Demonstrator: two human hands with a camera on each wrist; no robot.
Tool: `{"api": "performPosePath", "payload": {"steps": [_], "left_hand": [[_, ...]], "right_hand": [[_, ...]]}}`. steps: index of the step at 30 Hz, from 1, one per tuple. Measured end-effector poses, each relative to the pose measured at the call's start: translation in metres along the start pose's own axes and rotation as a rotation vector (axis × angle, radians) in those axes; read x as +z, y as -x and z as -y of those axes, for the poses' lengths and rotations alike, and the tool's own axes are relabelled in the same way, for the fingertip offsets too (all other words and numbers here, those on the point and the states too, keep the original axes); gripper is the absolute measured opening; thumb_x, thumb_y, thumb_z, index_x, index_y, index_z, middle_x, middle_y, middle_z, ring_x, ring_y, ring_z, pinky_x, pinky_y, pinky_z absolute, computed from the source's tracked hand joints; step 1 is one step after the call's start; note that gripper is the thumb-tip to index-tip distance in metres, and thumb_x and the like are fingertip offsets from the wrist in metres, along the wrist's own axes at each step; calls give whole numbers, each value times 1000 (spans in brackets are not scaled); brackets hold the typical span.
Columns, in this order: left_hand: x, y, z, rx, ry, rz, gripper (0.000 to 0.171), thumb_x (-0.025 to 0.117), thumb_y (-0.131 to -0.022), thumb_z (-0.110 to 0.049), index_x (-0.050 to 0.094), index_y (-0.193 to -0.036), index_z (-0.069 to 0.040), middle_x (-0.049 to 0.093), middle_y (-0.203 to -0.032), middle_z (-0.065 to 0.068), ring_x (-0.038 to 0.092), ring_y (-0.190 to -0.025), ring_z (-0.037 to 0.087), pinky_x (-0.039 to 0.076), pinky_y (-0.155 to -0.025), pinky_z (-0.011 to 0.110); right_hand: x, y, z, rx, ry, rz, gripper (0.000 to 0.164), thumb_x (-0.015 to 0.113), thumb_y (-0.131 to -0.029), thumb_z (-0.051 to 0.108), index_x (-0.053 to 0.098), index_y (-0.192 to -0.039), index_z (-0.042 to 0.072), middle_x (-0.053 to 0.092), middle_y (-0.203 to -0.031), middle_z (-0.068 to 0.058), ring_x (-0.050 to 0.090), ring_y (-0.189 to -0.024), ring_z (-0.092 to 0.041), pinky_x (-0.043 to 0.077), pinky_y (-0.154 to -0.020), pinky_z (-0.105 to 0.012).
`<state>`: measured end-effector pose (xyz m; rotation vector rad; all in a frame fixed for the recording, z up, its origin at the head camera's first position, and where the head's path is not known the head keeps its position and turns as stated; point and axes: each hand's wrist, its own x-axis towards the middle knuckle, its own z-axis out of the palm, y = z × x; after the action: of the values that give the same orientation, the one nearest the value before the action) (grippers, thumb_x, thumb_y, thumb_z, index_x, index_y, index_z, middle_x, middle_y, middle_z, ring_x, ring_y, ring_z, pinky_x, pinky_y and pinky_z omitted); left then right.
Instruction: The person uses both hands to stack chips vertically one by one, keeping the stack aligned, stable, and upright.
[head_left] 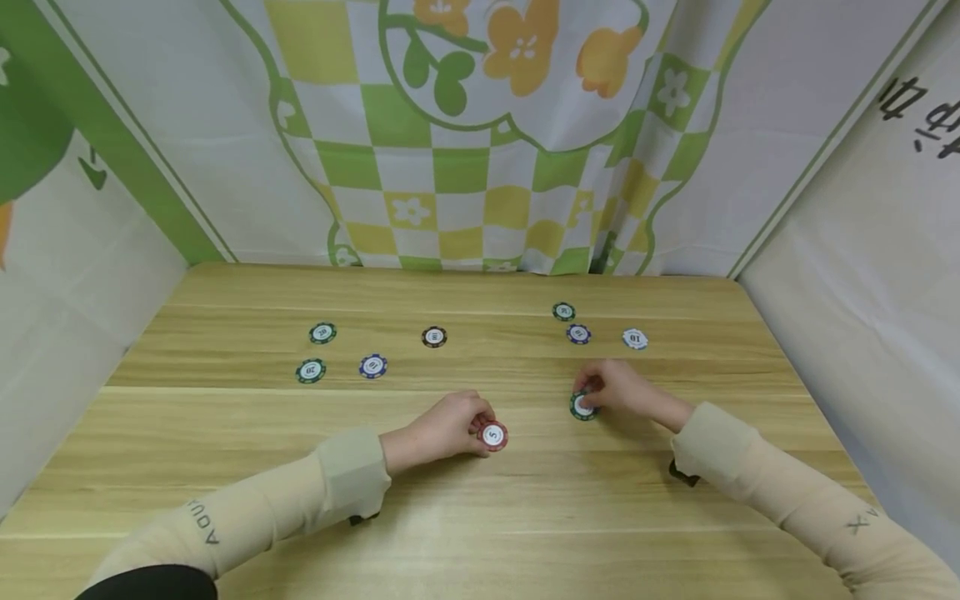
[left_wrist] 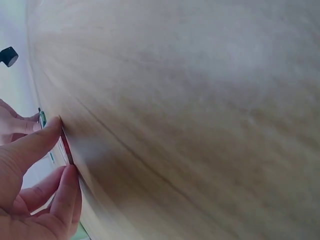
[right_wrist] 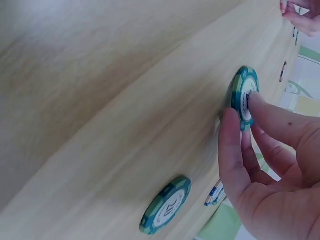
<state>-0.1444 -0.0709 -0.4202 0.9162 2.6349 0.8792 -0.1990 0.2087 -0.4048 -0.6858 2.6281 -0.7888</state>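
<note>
A red poker chip [head_left: 492,436] marked 5 is pinched at its edge by my left hand [head_left: 447,427], low over the middle of the table. Thumb and fingertips grip opposite edges of that red chip [left_wrist: 66,145] in the left wrist view. To the right, my right hand [head_left: 621,389] holds a green poker chip [head_left: 582,407] by its rim. In the right wrist view the thumb presses the face of this green chip [right_wrist: 245,97]. Another green chip [right_wrist: 166,205] marked 20 lies on the wood near the right hand.
On the wooden table [head_left: 225,467], two green chips [head_left: 322,333], a blue chip [head_left: 372,367] and a black chip [head_left: 434,337] lie left of centre. Beyond the right hand are a green chip [head_left: 564,311], a blue chip [head_left: 578,334] and a white chip [head_left: 635,338]. A patterned curtain [head_left: 480,183] hangs behind.
</note>
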Motion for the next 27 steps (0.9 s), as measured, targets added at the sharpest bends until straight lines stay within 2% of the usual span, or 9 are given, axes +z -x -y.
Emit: {"api": "performPosePath", "payload": {"steps": [2, 6, 9, 12, 21, 27], "left_hand": [[0, 0, -2, -18, -22, -3, 38, 82, -64, -15, 63, -94, 0, 57, -85, 4, 54, -78, 15, 46, -71, 26], [1, 0, -7, -60, -56, 4, 39, 81, -65, -17, 62, -96, -1, 56, -88, 4, 53, -80, 15, 46, -74, 30], [2, 0, -8, -64, -77, 1, 39, 81, -66, -18, 62, -96, -1, 56, -89, 4, 54, -81, 16, 46, -75, 29], [3, 0, -8, -54, -91, -10, 38, 81, -66, -18, 62, -95, -1, 56, -89, 5, 53, -80, 16, 46, -74, 30], [4, 0, -4, 9, -96, -35, 35, 79, -68, -18, 63, -93, 0, 54, -86, 4, 51, -75, 13, 45, -70, 26], [2, 0, -11, -28, -105, -15, 33, 78, -69, -17, 64, -94, -1, 53, -86, 4, 51, -75, 14, 46, -70, 28]], "right_hand": [[0, 0, 2, 15, -41, 18, 10, 69, -76, 4, 65, -85, 2, 62, -78, -3, 54, -69, -11, 46, -61, -25], [0, 1, 7, 62, -175, 72, 9, 65, -79, 0, 64, -87, -4, 63, -75, -6, 55, -63, -11, 50, -56, -28], [2, 2, 12, 129, -309, 122, 11, 61, -81, -4, 62, -91, -10, 62, -75, -9, 56, -61, -12, 53, -57, -32], [6, 2, 15, 200, -400, 160, 14, 59, -82, -6, 61, -95, -12, 61, -77, -11, 57, -60, -12, 54, -59, -32], [18, -1, 31, 313, -535, 231, 20, 56, -84, -5, 58, -103, -11, 57, -87, -12, 59, -68, -14, 54, -65, -28], [24, -7, 41, 345, -587, 250, 23, 55, -85, -5, 56, -106, -11, 56, -91, -14, 59, -72, -16, 53, -69, -29]]}}
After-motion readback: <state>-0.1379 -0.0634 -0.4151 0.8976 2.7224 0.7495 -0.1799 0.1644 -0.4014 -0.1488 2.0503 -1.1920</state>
